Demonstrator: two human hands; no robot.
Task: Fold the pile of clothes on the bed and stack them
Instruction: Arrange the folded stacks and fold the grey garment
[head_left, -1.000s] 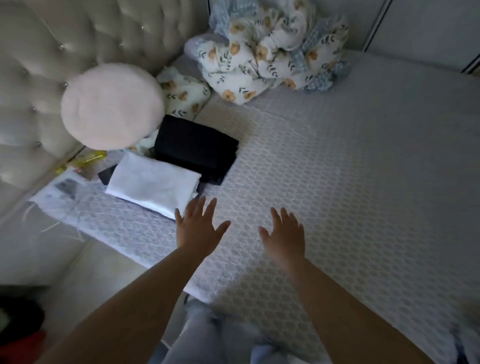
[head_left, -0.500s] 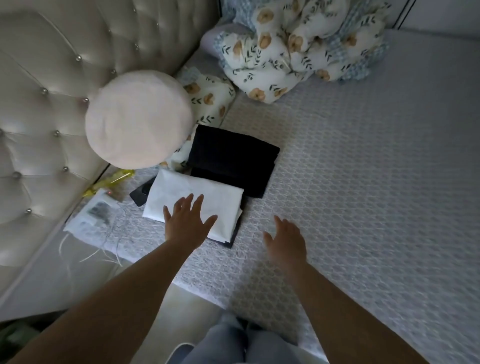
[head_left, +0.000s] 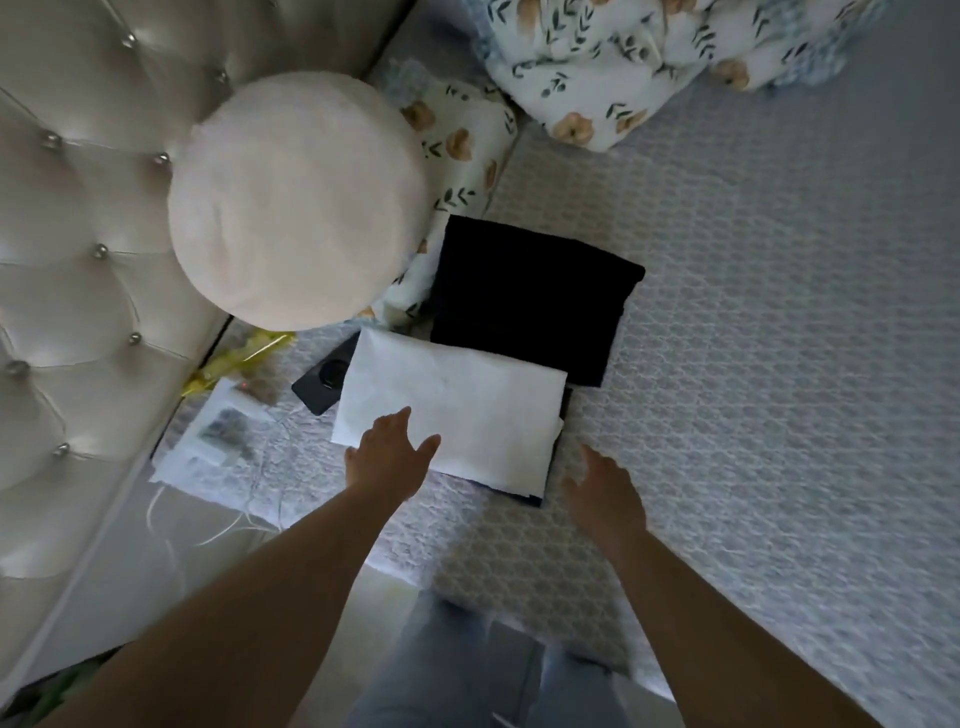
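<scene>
A folded white garment (head_left: 457, 405) lies on the bed near its front edge, on top of a dark folded piece whose edge shows at its right. Behind it sits a folded black garment (head_left: 530, 296). My left hand (head_left: 387, 457) is at the white garment's near left edge, fingers spread and straight over it. My right hand (head_left: 605, 493) hovers just right of the white garment's near corner, fingers relaxed, holding nothing. A crumpled floral heap of cloth (head_left: 613, 57) lies at the back of the bed.
A round cream cushion (head_left: 296, 197) leans on the tufted headboard (head_left: 78, 234) at left. A floral pillow (head_left: 462, 150) lies behind it. A dark phone (head_left: 324, 379), a white power strip with cables (head_left: 213, 441) and a yellow item (head_left: 234, 358) lie left of the white garment. The patterned mattress (head_left: 779, 338) spreads to the right.
Both hands have reached forward and left toward the folded white garment. The left hand now lies over its near edge. The view has shifted closer to the folded clothes.
</scene>
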